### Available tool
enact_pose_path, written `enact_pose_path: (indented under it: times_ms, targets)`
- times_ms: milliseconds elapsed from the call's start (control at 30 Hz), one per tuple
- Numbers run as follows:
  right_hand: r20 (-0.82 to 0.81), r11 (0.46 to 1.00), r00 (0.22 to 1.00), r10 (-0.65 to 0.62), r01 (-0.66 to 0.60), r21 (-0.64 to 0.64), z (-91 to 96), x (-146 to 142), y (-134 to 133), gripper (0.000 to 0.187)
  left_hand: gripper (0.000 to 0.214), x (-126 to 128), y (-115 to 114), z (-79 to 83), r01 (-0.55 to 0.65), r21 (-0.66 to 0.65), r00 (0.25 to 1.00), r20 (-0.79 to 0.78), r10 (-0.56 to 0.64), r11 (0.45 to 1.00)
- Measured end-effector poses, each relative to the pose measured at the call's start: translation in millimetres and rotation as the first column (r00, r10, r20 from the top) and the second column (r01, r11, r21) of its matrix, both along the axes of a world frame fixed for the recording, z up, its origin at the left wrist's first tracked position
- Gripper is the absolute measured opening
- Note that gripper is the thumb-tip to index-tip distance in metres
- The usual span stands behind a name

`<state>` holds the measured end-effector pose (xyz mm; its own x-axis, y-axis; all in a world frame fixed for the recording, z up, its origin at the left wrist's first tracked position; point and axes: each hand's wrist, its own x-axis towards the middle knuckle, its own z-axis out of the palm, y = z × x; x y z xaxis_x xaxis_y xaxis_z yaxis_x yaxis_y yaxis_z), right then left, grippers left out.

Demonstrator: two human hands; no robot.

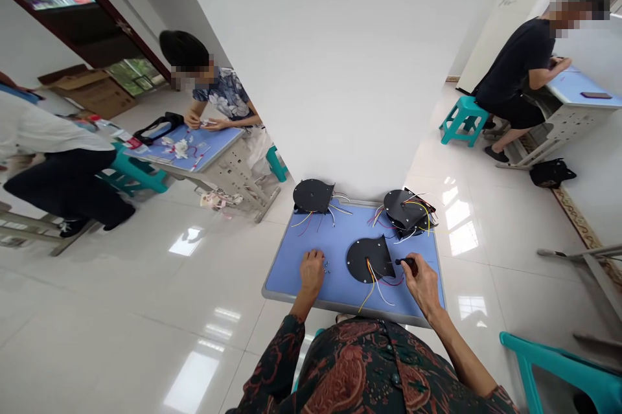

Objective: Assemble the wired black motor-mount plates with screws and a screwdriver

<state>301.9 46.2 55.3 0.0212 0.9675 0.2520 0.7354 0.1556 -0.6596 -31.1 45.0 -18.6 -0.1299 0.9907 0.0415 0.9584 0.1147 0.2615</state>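
A black round fan housing (364,260) with a flared side lies flat on the blue table, its yellow, white and red wires trailing toward me. My right hand (422,281) grips a screwdriver (407,263) by its dark handle, the shaft pointing left at the housing's flared edge. To the left of the housing, my left hand (311,273) rests on the tabletop with its fingers curled together. Several small screws (327,267) lie right by its fingertips; whether the fingers pinch one is too small to see.
Another black housing (313,196) sits at the table's back left, and stacked housings (405,208) with loose wires stand at the back right. A white pillar (354,77) rises behind the blue table (286,275). Other people work at separate desks. A teal stool (558,362) stands at right.
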Motion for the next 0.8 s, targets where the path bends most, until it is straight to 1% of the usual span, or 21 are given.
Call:
enact_pose_path:
  times_ms: [67,133,200,300,367,433,500,567,700,800]
  targets:
    - [0.004,1.000,1.000,0.002,-0.002,-0.010,-1.2,0,0,0.034,0.020,4,0,1.5,0.024,0.020,0.999,-0.026,-0.024,1.000]
    - [0.015,1.000,1.000,0.007,-0.007,-0.016,-3.2,-1,0,0.032,0.022,16,8,6.8,0.066,0.053,0.998,-0.020,-0.065,0.996]
    - [0.047,1.000,0.999,0.016,-0.016,-0.006,-5.8,-2,0,0.030,0.024,40,23,14.3,0.148,0.070,0.988,0.031,-0.150,0.987]
    - [0.110,0.999,0.993,0.029,-0.033,0.037,-9.7,-5,-1,0.027,0.024,88,50,23.9,0.364,0.036,0.922,0.124,-0.366,0.931]
    - [0.146,0.997,0.988,0.044,-0.052,0.052,-11.7,-7,-2,0.025,0.024,117,63,26.2,0.428,-0.027,0.898,0.124,-0.422,0.903]
    - [0.174,0.996,0.983,0.062,-0.072,0.049,-13.0,-9,-3,0.024,0.022,136,72,24.9,0.433,-0.060,0.898,0.111,-0.425,0.899]
    - [0.192,0.995,0.979,0.074,-0.084,0.044,-13.7,-10,-4,0.023,0.021,144,76,21.7,0.424,-0.076,0.904,0.094,-0.417,0.903]
    - [0.200,0.996,0.977,0.074,-0.084,0.041,-14.0,-10,-5,0.023,0.021,145,78,18.6,0.430,-0.088,0.902,0.078,-0.424,0.899]
    - [0.206,0.997,0.976,0.070,-0.078,0.028,-13.4,-10,-5,0.023,0.022,143,80,16.2,0.479,-0.104,0.878,0.052,-0.476,0.871]
    - [0.204,0.997,0.977,0.070,-0.075,0.016,-12.6,-10,-5,0.024,0.024,145,83,16.8,0.506,-0.111,0.862,0.029,-0.507,0.855]
